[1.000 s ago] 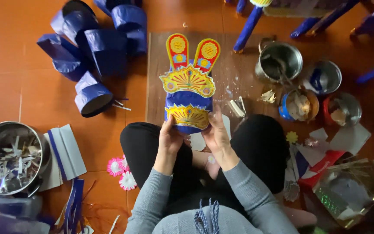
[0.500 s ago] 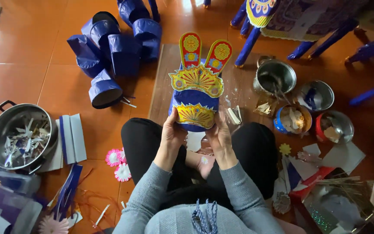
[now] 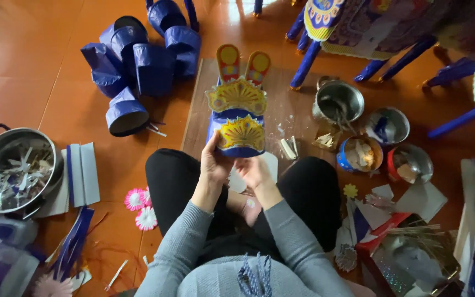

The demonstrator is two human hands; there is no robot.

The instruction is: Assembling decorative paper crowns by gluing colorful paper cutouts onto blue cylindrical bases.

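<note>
I sit cross-legged on the floor and hold a blue paper headpiece (image 3: 236, 118) upright over a brown board (image 3: 196, 118). It carries yellow fan-shaped ornaments and two red and yellow ear-like tabs on top. My left hand (image 3: 214, 164) grips its lower left edge. My right hand (image 3: 253, 171) is under its lower right edge, fingers curled against the base.
Several plain blue paper headpieces (image 3: 138, 66) are piled at the far left. A steel pot (image 3: 12, 170) with paper scraps stands at left beside folded paper strips (image 3: 78, 176). Small metal bowls (image 3: 339, 102) and tins stand at right, pink paper flowers (image 3: 140, 208) by my knee, blue stool legs (image 3: 306, 60) beyond.
The view has tilted and shifted, so the floor items sit lower in frame. Both hands keep hold of the decorated headpiece; my right hand has slid slightly lower under its base.
</note>
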